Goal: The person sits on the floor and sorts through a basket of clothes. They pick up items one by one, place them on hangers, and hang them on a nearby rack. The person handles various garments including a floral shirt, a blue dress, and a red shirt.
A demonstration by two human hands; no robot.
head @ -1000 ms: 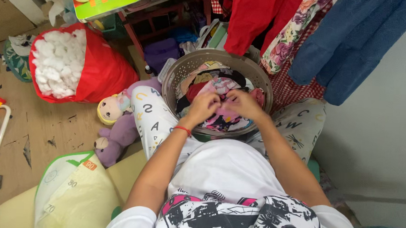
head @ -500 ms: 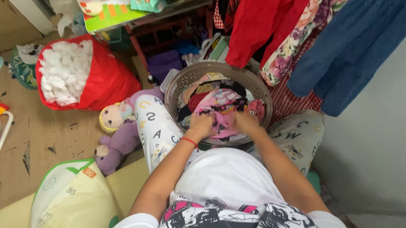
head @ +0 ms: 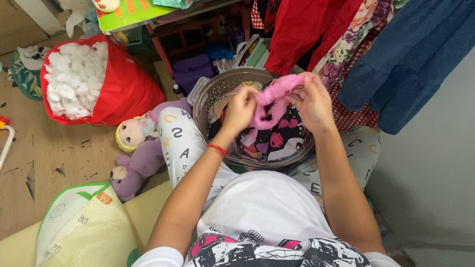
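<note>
Near the upper middle of the frame, the left hand (head: 240, 108) and the right hand (head: 314, 103) hold a pink garment (head: 274, 97) stretched between them, the fingers of both pinched shut on its bunched cloth. The garment hangs just above a round grey laundry basket (head: 218, 90) full of mixed clothes, which sits between the person's knees. At the upper left stands a red bag (head: 124, 88) of white stuffing; below it a doll (head: 132, 134) and a purple plush bear (head: 134, 166) lie on the floor. Clothes hang along the upper right.
</note>
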